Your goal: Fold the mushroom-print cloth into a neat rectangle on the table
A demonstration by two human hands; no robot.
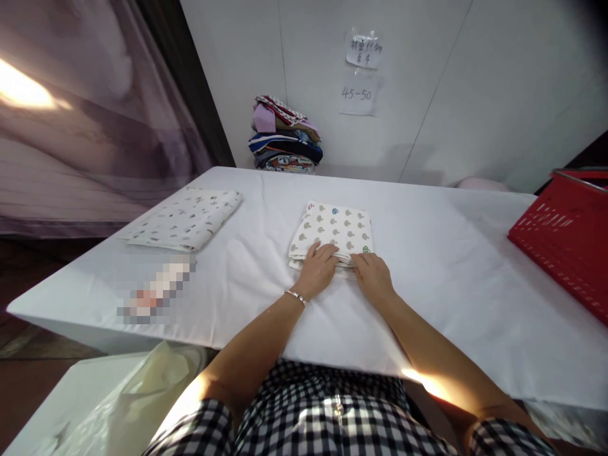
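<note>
A folded cream cloth with a pattern of small grey-green shapes [335, 228] lies in the middle of the white table [451, 266]. Both my hands rest on its near edge. My left hand [317, 269], with a thin bracelet at the wrist, has its fingers curled over the cloth's near left corner. My right hand [373, 275] grips the near right part of the same edge, fingers bent onto the folded layers.
A second folded patterned cloth [187, 218] lies at the table's left. A stack of folded colourful fabrics [285, 136] stands against the back wall. A red plastic basket [567, 237] sits at the right edge. A pale plastic bag [137, 399] is by my left knee.
</note>
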